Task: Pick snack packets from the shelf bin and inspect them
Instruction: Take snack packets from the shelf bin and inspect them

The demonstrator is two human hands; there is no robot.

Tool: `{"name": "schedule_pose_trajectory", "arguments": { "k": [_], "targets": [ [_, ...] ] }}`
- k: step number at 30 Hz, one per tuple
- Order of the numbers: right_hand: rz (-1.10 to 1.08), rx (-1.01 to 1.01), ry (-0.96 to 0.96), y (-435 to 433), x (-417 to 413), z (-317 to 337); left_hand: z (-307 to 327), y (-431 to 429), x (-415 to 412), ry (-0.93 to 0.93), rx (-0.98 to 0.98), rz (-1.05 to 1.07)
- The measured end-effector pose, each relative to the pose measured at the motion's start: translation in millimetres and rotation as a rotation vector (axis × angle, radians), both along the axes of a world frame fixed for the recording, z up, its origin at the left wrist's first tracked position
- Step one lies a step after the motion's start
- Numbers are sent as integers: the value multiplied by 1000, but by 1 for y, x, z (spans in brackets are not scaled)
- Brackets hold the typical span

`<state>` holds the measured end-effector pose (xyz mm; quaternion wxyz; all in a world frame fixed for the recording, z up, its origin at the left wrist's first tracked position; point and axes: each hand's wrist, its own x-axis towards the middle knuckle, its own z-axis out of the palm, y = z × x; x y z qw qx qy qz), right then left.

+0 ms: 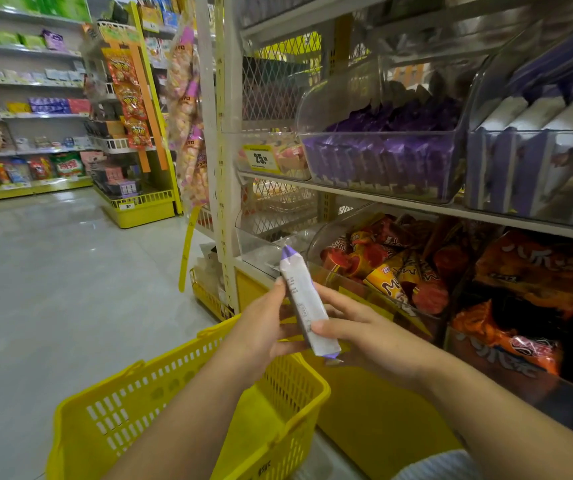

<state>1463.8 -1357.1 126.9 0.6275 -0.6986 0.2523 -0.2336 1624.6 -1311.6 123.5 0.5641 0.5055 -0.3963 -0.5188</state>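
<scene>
I hold a long white snack packet (304,299) with purple ends, tilted upright in front of me. My left hand (261,330) grips its left edge with the thumb on the printed side. My right hand (364,330) supports it from the right, thumb across the lower front. Packets of the same white and purple kind fill a clear shelf bin (534,168) at the upper right.
A yellow shopping basket (188,410) hangs below my forearms. Clear bins of dark purple packets (382,157) and orange-red snack bags (399,268) line the shelves on the right. Grey tiled floor (53,289) stretches left toward more shelving.
</scene>
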Motion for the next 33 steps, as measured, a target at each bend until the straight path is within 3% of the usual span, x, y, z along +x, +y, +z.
{"name": "schedule_pose_trajectory", "arguments": {
  "k": [3,8,12,14,24,27,33],
  "targets": [
    [-71,-95,25,4,1,2,7,2,-3,234,-24,-98],
    [-194,-385,147,16,-4,11,12,6,-9,16,-105,-29],
    [-213,-282,-39,26,-19,26,28,15,-21,182,-218,33],
    [-244,-302,-81,32,-31,36,37,18,-29,168,-263,19],
    [-439,-833,-75,61,-109,121,122,20,-111,121,-440,-44],
    [-542,-994,-57,64,-134,150,151,16,-135,-24,-516,-65],
    [-708,-1081,-3,59,-185,219,191,-2,-161,-517,-581,-65]
  ]
}}
